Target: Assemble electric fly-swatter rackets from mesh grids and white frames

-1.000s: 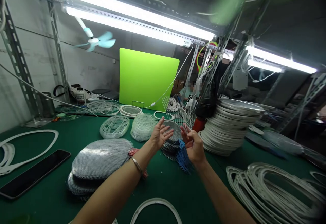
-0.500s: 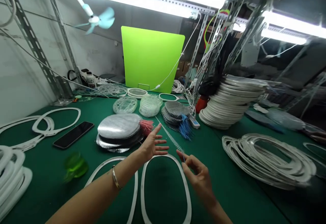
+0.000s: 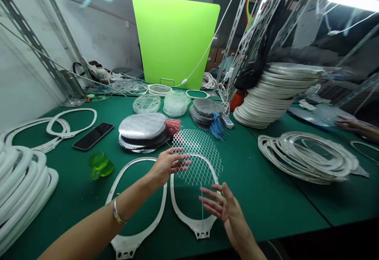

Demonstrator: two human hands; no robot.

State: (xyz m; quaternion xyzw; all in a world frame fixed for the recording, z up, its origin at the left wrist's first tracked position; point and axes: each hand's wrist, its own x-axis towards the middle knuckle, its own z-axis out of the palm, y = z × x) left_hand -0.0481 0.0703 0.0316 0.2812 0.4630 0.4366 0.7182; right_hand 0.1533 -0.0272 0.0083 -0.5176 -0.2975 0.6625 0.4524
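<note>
My left hand point(image 3: 166, 165) holds the left edge of a round white mesh disc point(image 3: 201, 153), thumb on top and fingers stretched beneath it. The disc hangs tilted over the upper end of a white oval frame point(image 3: 181, 208) lying on the green table point(image 3: 260, 204). A thin blue wire point(image 3: 202, 206) hangs from the disc's lower edge. My right hand point(image 3: 226, 210) is open with fingers spread, just right of that wire and holding nothing. A second white oval frame point(image 3: 126, 248) lies to the left, under my left forearm.
Behind lie stacks of silver mesh discs with red wires point(image 3: 142, 128) and blue wires point(image 3: 207, 112), a phone point(image 3: 93, 135), a green translucent object point(image 3: 100, 165), white frame piles point(image 3: 20, 181) point(image 3: 275, 98) point(image 3: 308, 157) and a green board point(image 3: 174, 39). Another person's hand point(image 3: 352, 125) rests far right.
The view has dropped toward the table. The mesh disc, seen edge-on before, now faces me flat above the right frame. My right hand has let go of the wire and opened.
</note>
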